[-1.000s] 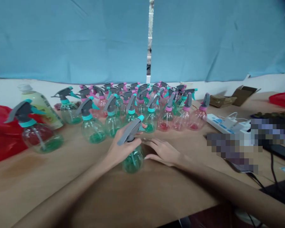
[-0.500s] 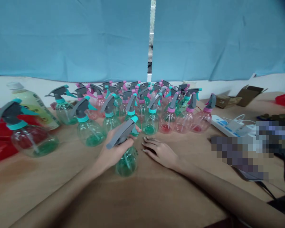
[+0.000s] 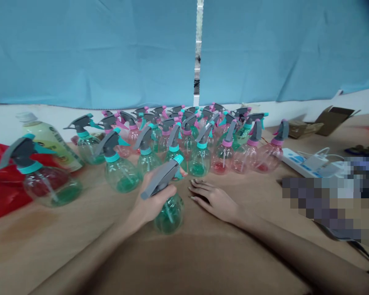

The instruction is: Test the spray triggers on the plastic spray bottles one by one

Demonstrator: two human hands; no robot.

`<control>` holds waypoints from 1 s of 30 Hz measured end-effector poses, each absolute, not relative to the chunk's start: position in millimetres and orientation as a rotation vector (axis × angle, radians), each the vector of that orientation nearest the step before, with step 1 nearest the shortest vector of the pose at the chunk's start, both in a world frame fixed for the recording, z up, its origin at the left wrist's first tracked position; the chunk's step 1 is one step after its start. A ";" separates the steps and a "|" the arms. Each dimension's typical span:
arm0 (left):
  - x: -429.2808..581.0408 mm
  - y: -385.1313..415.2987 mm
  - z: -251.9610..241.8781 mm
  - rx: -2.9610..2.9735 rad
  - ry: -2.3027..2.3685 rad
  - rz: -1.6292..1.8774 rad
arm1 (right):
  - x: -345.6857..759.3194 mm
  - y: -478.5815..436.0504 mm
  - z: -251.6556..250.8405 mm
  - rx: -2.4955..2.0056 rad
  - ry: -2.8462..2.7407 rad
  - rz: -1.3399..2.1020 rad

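My left hand (image 3: 153,200) is closed around the neck of a green spray bottle (image 3: 169,216) with a grey head and a turquoise nozzle. The bottle's nozzle points up and to the right, away from me. Part of its trigger is hidden by my fingers. To the right of this bottle, my right hand (image 3: 213,200) lies on the table (image 3: 203,258), fingers stretched forward and holding nothing. Just beyond my hands stand a green spray bottle (image 3: 199,164) with a turquoise collar and a pink spray bottle (image 3: 220,165) with a pink collar.
Several more green and pink spray bottles crowd toward the wall. At left are a separate green spray bottle (image 3: 53,190), a tilted yellowish bottle (image 3: 58,147) and a red plastic bag (image 3: 3,192). A power strip (image 3: 301,163) and an open cardboard box (image 3: 335,121) are at right.
The whole view has shifted slightly, so things appear a little farther right and lower. My left hand still grips the spray bottle; my right hand stays flat on the table.
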State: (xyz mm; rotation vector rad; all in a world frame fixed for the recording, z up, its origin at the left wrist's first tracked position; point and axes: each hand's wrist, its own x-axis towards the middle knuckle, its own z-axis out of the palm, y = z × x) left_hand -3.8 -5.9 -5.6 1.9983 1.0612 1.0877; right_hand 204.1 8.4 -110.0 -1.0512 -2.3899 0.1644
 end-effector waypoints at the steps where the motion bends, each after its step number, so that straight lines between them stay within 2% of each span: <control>1: -3.4 -5.9 -5.2 2.005 1.045 1.098 | 204.3 8.3 -110.0 -1.052 -2.386 0.169; 30: 1.2 -11.1 -4.8 1.931 1.105 1.060 | 206.4 6.3 -107.9 -1.047 -2.368 0.264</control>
